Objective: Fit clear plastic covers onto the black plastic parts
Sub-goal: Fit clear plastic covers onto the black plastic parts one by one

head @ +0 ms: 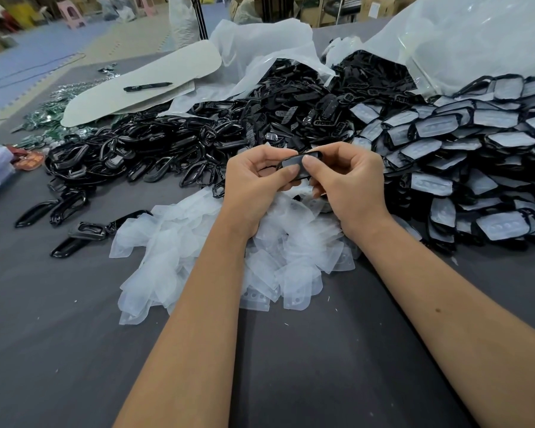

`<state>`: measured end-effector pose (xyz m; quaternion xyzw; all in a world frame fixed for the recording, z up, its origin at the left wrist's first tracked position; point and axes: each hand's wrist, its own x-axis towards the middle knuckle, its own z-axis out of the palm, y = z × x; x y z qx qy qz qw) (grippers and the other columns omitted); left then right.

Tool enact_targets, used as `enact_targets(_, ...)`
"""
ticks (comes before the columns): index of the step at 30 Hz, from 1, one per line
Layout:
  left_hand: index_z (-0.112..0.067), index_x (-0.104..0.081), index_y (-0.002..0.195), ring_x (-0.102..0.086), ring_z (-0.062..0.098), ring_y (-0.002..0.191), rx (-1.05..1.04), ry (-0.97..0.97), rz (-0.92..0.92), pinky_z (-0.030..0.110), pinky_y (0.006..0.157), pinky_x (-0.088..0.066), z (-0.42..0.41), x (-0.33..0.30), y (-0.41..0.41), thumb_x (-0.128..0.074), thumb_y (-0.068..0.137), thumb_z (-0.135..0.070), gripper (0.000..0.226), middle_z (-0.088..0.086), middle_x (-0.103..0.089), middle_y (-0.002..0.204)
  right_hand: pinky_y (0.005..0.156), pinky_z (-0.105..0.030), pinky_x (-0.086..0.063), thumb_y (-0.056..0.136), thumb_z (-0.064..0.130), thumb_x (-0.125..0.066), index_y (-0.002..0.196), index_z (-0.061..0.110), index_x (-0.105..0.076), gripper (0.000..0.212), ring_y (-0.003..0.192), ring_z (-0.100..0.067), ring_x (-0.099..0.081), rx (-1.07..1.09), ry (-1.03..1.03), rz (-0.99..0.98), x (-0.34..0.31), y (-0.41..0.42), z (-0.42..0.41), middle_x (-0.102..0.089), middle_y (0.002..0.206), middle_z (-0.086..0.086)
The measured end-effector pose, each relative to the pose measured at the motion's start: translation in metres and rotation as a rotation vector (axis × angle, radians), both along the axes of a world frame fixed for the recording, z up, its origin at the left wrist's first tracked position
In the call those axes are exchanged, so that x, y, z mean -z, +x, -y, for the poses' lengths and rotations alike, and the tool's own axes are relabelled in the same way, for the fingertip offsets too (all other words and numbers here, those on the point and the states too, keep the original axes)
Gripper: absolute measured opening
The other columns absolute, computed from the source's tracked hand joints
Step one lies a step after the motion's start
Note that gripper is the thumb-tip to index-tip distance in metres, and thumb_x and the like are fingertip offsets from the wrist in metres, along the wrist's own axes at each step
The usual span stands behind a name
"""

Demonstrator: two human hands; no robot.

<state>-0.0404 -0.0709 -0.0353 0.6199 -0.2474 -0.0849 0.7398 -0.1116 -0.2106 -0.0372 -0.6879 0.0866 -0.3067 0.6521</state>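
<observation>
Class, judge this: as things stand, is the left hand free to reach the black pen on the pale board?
Probably not: the left hand and right hand both grip a black part, and the pen lies beyond a heap of black frames.

Black parts; translucent white covers; grey table; black pen.

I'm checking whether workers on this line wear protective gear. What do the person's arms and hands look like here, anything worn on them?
Nothing is worn. The left hand and right hand are bare, with no gloves, and no rings are visible. Both forearms are bare as far as the frame edge, with no sleeves, watch or wristband in view. The visible fingernails are short and unpainted.
</observation>
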Motion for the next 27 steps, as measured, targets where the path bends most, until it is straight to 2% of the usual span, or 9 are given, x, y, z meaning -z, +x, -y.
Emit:
enact_targets(5,-0.012,-0.077,0.097,-0.074,0.018,0.074,-0.014,-0.018,-0.062,0.019,0.065,-0.055,-0.001,-0.002,0.0,-0.074,0.088,0.005,0.019,0.008,-0.078,0.085,0.054,-0.024,-0.054,0.097,0.002,-0.069,0.099,0.001,-0.076,0.008,0.062,-0.014,-0.066,-0.068,0.102,-0.008,-0.002,0.0,0.0,-0.073,0.075,-0.005)
enact_targets(15,-0.007,-0.076,0.105,-0.071,0.021,0.079,0.009,-0.004,-0.069,0.02,0.067,-0.054,-0.002,-0.002,0.002,-0.071,0.092,0.003,0.017,0.01,-0.077,0.092,0.052,-0.023,-0.052,0.095,-0.001,-0.07,0.091,0.006,-0.075,0.01,0.057,-0.012,-0.064,-0.034,0.072,-0.039,-0.005,-0.001,-0.001,-0.071,0.068,-0.002)
enact_targets(18,-0.01,-0.076,0.101,-0.073,0.016,0.075,0.002,0.009,-0.054,0.018,0.065,-0.054,-0.001,-0.001,0.001,-0.07,0.092,0.004,0.018,0.006,-0.077,0.088,0.053,-0.028,-0.056,0.097,0.0,-0.066,0.094,0.005,-0.076,0.012,0.057,-0.012,-0.067,0.038,-0.055,-0.068,-0.005,-0.001,-0.003,-0.071,0.07,-0.003)
enact_targets(21,-0.01,-0.076,0.099,-0.075,0.015,0.073,0.009,0.007,-0.051,0.017,0.064,-0.055,-0.001,-0.001,0.0,-0.07,0.092,0.007,0.019,0.004,-0.078,0.086,0.06,-0.037,-0.061,0.098,0.008,-0.065,0.095,0.007,-0.077,0.012,0.058,-0.012,-0.07,0.159,-0.318,-0.1,-0.007,-0.003,-0.004,-0.071,0.069,0.002)
enact_targets(23,-0.01,-0.076,0.099,-0.075,0.018,0.074,0.023,-0.001,-0.052,0.018,0.065,-0.056,-0.003,-0.001,0.0,-0.07,0.091,0.007,0.019,0.007,-0.078,0.089,0.063,-0.038,-0.06,0.096,0.013,-0.067,0.089,0.008,-0.078,0.013,0.061,-0.015,-0.07,0.229,-0.46,-0.09,-0.009,-0.005,-0.005,-0.07,0.068,0.005)
enact_targets(25,-0.009,-0.077,0.099,-0.075,0.021,0.076,0.038,-0.009,-0.054,0.02,0.066,-0.056,-0.003,-0.002,0.001,-0.07,0.091,0.007,0.019,0.011,-0.078,0.091,0.062,-0.038,-0.059,0.095,0.013,-0.067,0.084,0.008,-0.077,0.015,0.061,-0.015,-0.069,0.252,-0.477,-0.08,-0.01,-0.005,-0.004,-0.069,0.066,0.005)
enact_targets(27,-0.009,-0.077,0.098,-0.074,0.022,0.073,0.033,-0.003,-0.065,0.02,0.063,-0.055,-0.004,-0.002,0.001,-0.071,0.089,0.007,0.019,0.013,-0.078,0.09,0.062,-0.031,-0.056,0.095,0.012,-0.066,0.084,0.01,-0.077,0.015,0.061,-0.008,-0.067,0.25,-0.505,-0.065,-0.011,-0.006,-0.003,-0.068,0.067,0.008)
